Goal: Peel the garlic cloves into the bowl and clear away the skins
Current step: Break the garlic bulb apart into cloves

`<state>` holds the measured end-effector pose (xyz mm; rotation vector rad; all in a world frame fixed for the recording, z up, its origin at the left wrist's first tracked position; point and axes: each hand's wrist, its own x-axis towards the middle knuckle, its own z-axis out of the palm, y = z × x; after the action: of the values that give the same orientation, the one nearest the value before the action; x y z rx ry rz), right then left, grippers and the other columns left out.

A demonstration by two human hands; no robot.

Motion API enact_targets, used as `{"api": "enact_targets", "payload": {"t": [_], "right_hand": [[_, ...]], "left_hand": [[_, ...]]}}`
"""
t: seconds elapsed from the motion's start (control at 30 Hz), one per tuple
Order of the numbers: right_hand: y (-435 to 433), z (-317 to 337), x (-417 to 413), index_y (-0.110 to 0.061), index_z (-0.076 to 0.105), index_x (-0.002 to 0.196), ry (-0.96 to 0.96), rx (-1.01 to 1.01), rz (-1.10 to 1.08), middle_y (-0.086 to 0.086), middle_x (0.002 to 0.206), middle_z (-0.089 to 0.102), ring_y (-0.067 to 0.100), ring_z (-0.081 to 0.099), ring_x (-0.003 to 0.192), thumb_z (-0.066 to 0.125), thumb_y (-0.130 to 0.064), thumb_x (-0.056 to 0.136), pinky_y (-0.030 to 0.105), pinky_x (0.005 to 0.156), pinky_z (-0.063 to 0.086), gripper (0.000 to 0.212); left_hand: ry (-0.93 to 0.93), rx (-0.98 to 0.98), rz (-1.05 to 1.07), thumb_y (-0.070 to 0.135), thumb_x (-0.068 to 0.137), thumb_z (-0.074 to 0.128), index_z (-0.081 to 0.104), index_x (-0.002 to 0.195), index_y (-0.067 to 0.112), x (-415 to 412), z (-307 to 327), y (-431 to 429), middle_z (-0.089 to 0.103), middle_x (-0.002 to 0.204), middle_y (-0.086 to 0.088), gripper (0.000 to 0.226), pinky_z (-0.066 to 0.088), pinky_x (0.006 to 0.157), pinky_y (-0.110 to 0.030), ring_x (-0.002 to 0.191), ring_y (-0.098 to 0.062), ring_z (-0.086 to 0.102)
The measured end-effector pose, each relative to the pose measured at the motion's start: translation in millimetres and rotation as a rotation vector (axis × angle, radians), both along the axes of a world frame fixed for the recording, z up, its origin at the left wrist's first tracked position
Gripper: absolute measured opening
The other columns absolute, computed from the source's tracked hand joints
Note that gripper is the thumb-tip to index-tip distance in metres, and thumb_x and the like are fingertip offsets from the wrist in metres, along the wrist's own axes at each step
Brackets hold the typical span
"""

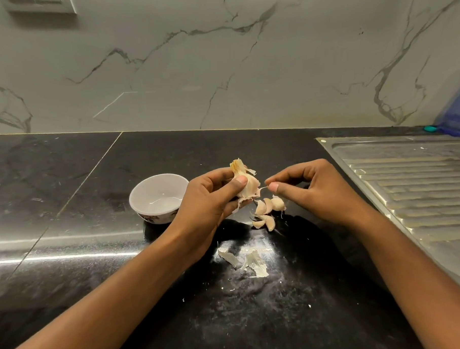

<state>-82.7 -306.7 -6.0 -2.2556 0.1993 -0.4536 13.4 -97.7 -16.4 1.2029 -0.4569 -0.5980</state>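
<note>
My left hand [211, 199] grips a partly broken garlic bulb [246, 183] above the black counter, thumb pressed on its front. My right hand [311, 189] pinches a thin strip of papery skin [262, 189] that still hangs from the bulb. Several unpeeled cloves [267, 212] lie on the counter just below both hands. A small white bowl [156, 198] with a floral outside stands left of my left hand; nothing shows inside it. Torn white skins [249, 260] lie nearer to me on the counter.
A steel sink drainboard [413, 182] fills the right side. A blue plastic object [458, 111] stands at the far right against the marble wall. Small skin flakes [230, 290] dot the dark counter [67, 208] in front.
</note>
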Motion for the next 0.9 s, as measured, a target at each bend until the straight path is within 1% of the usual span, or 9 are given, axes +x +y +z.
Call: {"api": "enact_targets", "payload": {"t": [0.07,0.17,0.3,0.37,0.43,0.53,0.7,0.8,0.9], "right_hand": [[1.4,0.7,1.1,-0.029,0.084,0.104,-0.036,0.038,0.0,-0.016,0.098,0.081,0.002,0.074,0.095,0.077,-0.023,0.096,0.022,0.083,0.056,0.012],[6.1,2.9,1.2,-0.022,0.083,0.109,-0.045,0.178,0.067,-0.007,0.097,0.082,0.004,0.075,0.087,0.079,-0.022,0.095,0.016,0.071,0.054,0.015],[9.7,1.5,2.5,-0.016,0.083,0.106,-0.019,0.256,0.153,0.005,0.091,0.082,0.013,0.072,0.076,0.083,-0.02,0.089,0.022,0.067,0.057,0.018],[8.4,1.4,3.2,-0.016,0.084,0.102,-0.035,0.267,0.146,0.007,0.089,0.081,0.019,0.072,0.075,0.084,-0.018,0.088,0.027,0.069,0.06,0.014],[5.2,2.5,2.1,-0.014,0.084,0.101,-0.046,0.271,0.13,0.007,0.089,0.081,0.018,0.072,0.075,0.084,-0.014,0.088,0.031,0.073,0.061,0.013],[-0.4,2.7,0.1,-0.015,0.084,0.098,-0.049,0.23,0.095,0.004,0.085,0.081,0.011,0.071,0.071,0.084,-0.011,0.088,0.029,0.072,0.061,0.011],[-3.0,2.9,0.0,-0.016,0.085,0.095,-0.03,0.213,0.063,0.004,0.082,0.08,0.013,0.071,0.071,0.085,-0.01,0.087,0.029,0.072,0.06,0.01],[-2.2,4.3,0.5,-0.016,0.084,0.099,-0.017,0.215,0.079,0.005,0.086,0.081,0.015,0.073,0.075,0.084,-0.011,0.089,0.029,0.073,0.06,0.012],[4.8,5.2,0.4,-0.014,0.081,0.111,0.03,0.293,0.143,0.007,0.096,0.082,0.024,0.077,0.086,0.084,-0.021,0.087,0.034,0.076,0.065,0.025]], "left_hand": [[-0.015,0.012,0.01,0.011,0.099,0.064,0.073,0.116,0.012,-0.8,0.9,-0.3,0.079,0.113,-0.009,0.019,0.056,0.103,-0.044,0.112,-0.027,0.075],[-0.037,0.013,0.018,0.012,0.098,0.065,0.074,0.113,0.016,-0.6,1.2,0.3,0.08,0.112,-0.004,0.018,0.059,0.1,-0.039,0.11,-0.023,0.076],[-0.054,0.002,-0.003,0.022,0.088,0.07,0.072,0.119,0.014,0.7,-0.5,0.6,0.078,0.118,-0.007,0.032,0.058,0.101,-0.041,0.114,-0.024,0.074],[-0.05,0.005,0.003,0.023,0.087,0.071,0.072,0.119,0.014,1.6,-0.9,0.6,0.078,0.117,-0.006,0.034,0.057,0.103,-0.044,0.114,-0.024,0.074],[-0.042,0.006,0.012,0.017,0.093,0.068,0.072,0.12,0.014,1.9,-1.0,0.2,0.078,0.117,-0.006,0.027,0.056,0.105,-0.046,0.113,-0.024,0.074],[-0.029,0.012,0.032,0.013,0.098,0.066,0.072,0.12,0.014,2.5,-1.3,0.0,0.078,0.117,-0.007,0.023,0.054,0.107,-0.048,0.115,-0.024,0.074],[-0.022,0.018,0.035,0.011,0.1,0.064,0.071,0.121,0.014,3.0,-0.9,-0.5,0.078,0.118,-0.005,0.023,0.053,0.108,-0.049,0.116,-0.024,0.074],[-0.018,0.016,0.038,0.009,0.1,0.063,0.07,0.122,0.013,3.0,-0.8,-0.4,0.079,0.116,-0.004,0.023,0.054,0.108,-0.047,0.115,-0.023,0.074],[-0.015,0.011,0.025,0.01,0.101,0.062,0.07,0.123,0.011,3.3,-0.9,0.1,0.077,0.12,-0.009,0.024,0.053,0.108,-0.05,0.117,-0.026,0.073]]}}
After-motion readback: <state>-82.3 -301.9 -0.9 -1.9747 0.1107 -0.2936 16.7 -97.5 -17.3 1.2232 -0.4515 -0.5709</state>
